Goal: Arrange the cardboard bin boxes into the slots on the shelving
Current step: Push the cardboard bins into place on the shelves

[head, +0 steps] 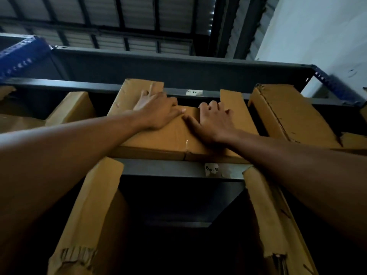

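**Asker:** Where is the box you are handling?

**Me:** The cardboard bin box [168, 135] is in the middle of the frame, in a slot of the shelving [178, 64]. Its bottom edge rests on the grey lower beam [158, 168]. It stands between the right-hand box [288, 116] and the left-hand box [73, 108], with a dark gap on each side.

**Asker:** And your hands?

**Me:** My left hand [158, 110] lies flat on the front of the box. Its fingers are straight and spread, reaching up onto the raised left flap, so it presses and grips nothing. My right hand [214, 120] is just beside it, and the two thumbs almost meet. Its fingers bend over the top edge of the low front wall, so it has hold of the box there. The tips are hidden behind that edge.

**Asker:** Any writing you can read?

**Me:** A small white label [211, 169] is stuck on the lower beam, just under the box. It is handwritten and looks like "Rp-R", but I cannot be sure of the letters. A second label [193, 92] sits on the upper beam [174, 91] above my hands, too blurred to read.

**Asker:** What else is around?

**Me:** In the lower half of the frame, the lower left box [95, 205] and the lower right box [268, 205] flank a dark slot. Blue uprights show at the upper left [19, 56] and at the right edge [333, 82].
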